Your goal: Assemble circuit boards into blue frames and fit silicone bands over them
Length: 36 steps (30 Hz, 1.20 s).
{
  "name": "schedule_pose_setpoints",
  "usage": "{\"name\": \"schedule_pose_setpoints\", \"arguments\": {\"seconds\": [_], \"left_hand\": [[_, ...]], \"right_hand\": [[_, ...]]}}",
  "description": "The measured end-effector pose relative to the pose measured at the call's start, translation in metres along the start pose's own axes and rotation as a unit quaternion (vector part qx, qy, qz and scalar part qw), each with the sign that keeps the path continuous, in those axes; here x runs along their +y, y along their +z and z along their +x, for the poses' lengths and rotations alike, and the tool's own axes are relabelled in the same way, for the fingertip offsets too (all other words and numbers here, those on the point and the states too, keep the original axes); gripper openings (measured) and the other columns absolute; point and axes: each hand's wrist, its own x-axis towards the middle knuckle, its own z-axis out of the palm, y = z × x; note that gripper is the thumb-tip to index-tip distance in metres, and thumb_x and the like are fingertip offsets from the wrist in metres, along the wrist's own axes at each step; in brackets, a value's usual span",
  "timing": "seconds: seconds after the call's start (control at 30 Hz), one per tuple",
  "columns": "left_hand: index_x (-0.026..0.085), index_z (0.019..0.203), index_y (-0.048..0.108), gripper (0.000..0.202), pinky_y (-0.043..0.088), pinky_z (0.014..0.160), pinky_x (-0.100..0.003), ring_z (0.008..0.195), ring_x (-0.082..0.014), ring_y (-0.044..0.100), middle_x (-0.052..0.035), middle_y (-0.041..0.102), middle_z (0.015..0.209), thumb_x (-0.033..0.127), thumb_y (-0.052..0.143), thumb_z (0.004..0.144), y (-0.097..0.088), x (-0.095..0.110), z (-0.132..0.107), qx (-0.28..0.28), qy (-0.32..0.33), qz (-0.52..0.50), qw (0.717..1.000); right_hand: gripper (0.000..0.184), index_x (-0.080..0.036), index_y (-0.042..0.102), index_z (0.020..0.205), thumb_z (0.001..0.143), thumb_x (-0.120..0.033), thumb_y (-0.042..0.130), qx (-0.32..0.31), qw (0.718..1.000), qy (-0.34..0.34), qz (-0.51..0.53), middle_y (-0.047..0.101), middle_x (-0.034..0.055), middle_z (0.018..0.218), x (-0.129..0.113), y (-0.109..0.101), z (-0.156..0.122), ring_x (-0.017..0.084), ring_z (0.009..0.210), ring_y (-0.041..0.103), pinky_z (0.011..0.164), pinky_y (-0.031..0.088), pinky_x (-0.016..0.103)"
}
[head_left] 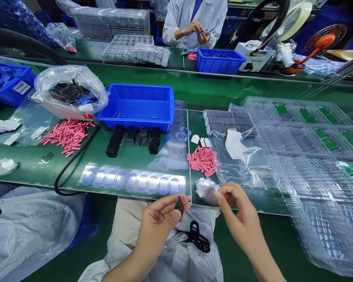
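Note:
My left hand pinches a small dark flat piece between thumb and fingers, just off the table's front edge. My right hand is closed, thumb toward forefinger, at the side of a crumpled clear plastic film wad. Whatever its fingertips hold, if anything, is too blurred to make out. Behind the film lies a heap of pink strips, with small white pieces beyond it. A clear sheet with a row of oval stickers lies left of the film, along the front edge.
A blue bin stands behind stacks of black pieces. Clear trays with green boards fill the right side. A black cable loops at left near another pink heap. Across the bench a person works with both hands.

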Motion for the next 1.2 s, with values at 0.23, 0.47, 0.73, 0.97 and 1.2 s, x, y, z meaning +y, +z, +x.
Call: {"name": "schedule_pose_setpoints", "arguments": {"seconds": [0.23,0.47,0.73,0.97,1.2], "left_hand": [[0.026,0.089,0.076,0.028,0.053,0.071,-0.015,0.082,-0.0127,0.071,-0.0041,0.078,0.091,0.037,0.079,0.063,-0.003,0.006,-0.002,0.005,-0.045,0.019,0.999],[0.025,0.086,0.076,0.028,0.053,0.069,-0.014,0.078,-0.0118,0.071,-0.0038,0.078,0.087,0.040,0.079,0.062,0.001,0.009,0.004,-0.013,-0.056,0.018,0.998],[0.027,0.084,0.077,0.029,0.054,0.073,-0.019,0.072,-0.0130,0.071,-0.0017,0.078,0.078,0.032,0.084,0.056,0.000,-0.001,0.005,-0.058,-0.006,0.069,0.996],[0.017,0.091,0.075,0.053,0.051,0.069,-0.022,0.073,-0.0161,0.068,-0.0069,0.075,0.075,0.058,0.073,0.057,0.005,0.005,-0.002,-0.156,-0.135,0.028,0.978],[0.020,0.083,0.076,0.042,0.049,0.073,-0.023,0.072,-0.0150,0.067,-0.0039,0.072,0.072,0.055,0.073,0.060,0.010,0.006,-0.012,-0.194,-0.232,-0.061,0.951]], "right_hand": [[0.011,-0.018,0.059,0.096,0.085,-0.018,0.057,0.097,0.978,-0.098,-0.154,0.070,0.0073,0.090,0.011,0.020,-0.005,0.024,0.088,0.059,0.074,0.043,0.035],[0.035,-0.017,0.055,0.121,0.088,-0.007,0.049,0.006,0.968,-0.209,-0.140,0.067,0.0075,0.117,0.011,0.016,-0.013,0.028,0.118,0.054,0.102,0.032,0.052],[0.048,-0.017,0.051,0.125,0.079,-0.016,0.065,-0.020,0.963,-0.253,0.091,0.068,0.0079,0.111,-0.031,0.008,-0.006,0.025,0.110,0.056,0.092,0.046,0.044],[0.031,-0.022,0.055,0.106,0.077,-0.019,0.067,-0.040,0.940,-0.152,0.304,0.069,0.0058,0.096,-0.041,0.006,-0.004,0.023,0.096,0.061,0.083,0.052,0.041],[0.027,-0.026,0.049,0.106,0.084,-0.036,0.060,-0.126,0.842,-0.034,0.523,0.066,0.0067,0.102,-0.052,0.010,-0.016,0.021,0.098,0.063,0.081,0.056,0.038]]}}
